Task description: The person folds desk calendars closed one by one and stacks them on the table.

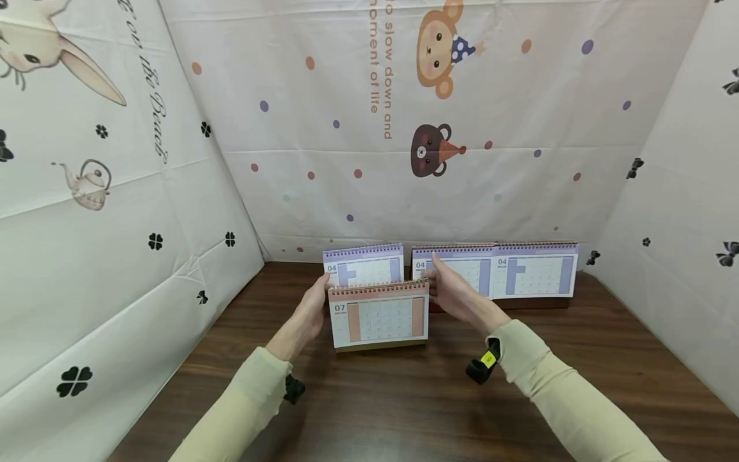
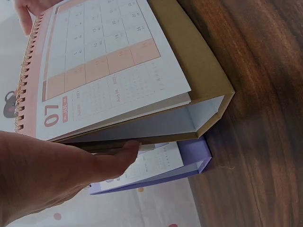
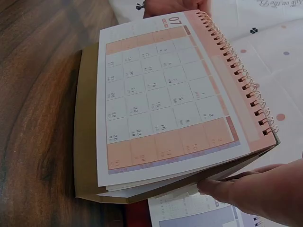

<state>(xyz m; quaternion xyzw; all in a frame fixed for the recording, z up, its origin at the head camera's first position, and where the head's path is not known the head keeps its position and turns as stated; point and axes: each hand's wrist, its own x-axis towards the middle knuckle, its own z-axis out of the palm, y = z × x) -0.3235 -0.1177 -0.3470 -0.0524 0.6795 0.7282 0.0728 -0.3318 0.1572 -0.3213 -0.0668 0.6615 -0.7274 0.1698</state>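
Peach-and-white spiral-bound desk calendar on a brown card stand, page "07", at lower centre of the head view, upright between both hands. Whether its base bears on the dark brown wood-grain worktop: cannot tell.

Left hand at the calendar's left edge, fingers loosely extended, tips touching near the back panel. Right hand at the upper right edge; thumb raised and apart, fingers fairly straight and reaching behind the stand, partly hidden. Neither hand curled around the card.

Behind, in a row across the centre: lilac-and-white "04" spiral calendar, partly covered by the peach one; second lilac calendar, partly covered by the right hand; third lilac calendar, its side meeting the second's.

Pale cream sleeves on both arms. White printed cloth fills the upper frame, brown bear motif at upper centre.
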